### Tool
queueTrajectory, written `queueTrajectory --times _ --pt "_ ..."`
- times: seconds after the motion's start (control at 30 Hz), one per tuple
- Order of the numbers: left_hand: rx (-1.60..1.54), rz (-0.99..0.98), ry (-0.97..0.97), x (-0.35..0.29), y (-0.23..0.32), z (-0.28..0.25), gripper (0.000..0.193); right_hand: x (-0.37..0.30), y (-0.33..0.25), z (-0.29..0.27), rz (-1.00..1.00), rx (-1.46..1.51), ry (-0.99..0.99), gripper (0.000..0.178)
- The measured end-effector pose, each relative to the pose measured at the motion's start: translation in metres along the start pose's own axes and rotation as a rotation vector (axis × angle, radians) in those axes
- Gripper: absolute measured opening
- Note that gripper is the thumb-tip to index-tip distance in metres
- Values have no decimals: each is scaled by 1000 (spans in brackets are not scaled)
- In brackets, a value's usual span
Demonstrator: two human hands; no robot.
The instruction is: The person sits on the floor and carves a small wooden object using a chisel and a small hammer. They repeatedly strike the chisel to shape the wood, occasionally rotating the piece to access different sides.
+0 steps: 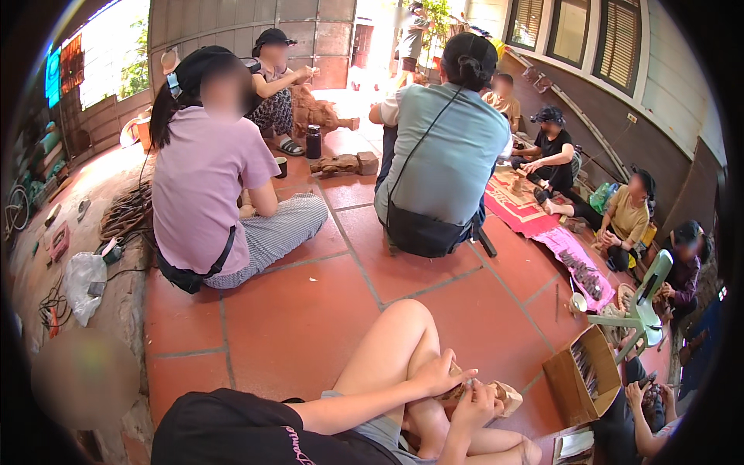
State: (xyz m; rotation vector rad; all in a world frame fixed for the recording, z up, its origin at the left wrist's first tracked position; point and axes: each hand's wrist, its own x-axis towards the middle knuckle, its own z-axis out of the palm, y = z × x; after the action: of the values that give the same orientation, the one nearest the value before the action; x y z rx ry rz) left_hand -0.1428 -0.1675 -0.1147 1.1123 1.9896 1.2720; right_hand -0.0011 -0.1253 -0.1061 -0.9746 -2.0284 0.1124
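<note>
A light-brown piece of wood (508,398), apparently carved, lies across my lap, between my crossed bare legs. My left hand (438,377) reaches in from the left and closes on the wood's near end, its thumb stretched toward the other hand. Close beside it, my right hand (477,406) is bent with its fingers pinched together against the wood. Whatever sits in that pinch is too small and covered to make out. Both hands nearly touch at the fingertips, and they hide the middle of the wood.
Right of my knees stands a cardboard box (585,376) of thin tools, beside a green plastic chair (645,310). Two people sit ahead on the red tiles (287,325). Further right, several people work by a pink cloth (570,260). Cables and a plastic bag (84,287) lie left.
</note>
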Motion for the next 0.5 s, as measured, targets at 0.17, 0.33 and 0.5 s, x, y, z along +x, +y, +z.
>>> queueTrajectory --times 0.17,0.33,0.5 --pt "17 39 53 0 -7 4 80 -5 -7 -15 74 -6 -98 16" --pt "31 -14 35 -2 2 0 81 5 -14 -10 64 59 3 13" --pt "16 34 77 2 -6 4 81 -1 -15 -19 73 7 -109 13"
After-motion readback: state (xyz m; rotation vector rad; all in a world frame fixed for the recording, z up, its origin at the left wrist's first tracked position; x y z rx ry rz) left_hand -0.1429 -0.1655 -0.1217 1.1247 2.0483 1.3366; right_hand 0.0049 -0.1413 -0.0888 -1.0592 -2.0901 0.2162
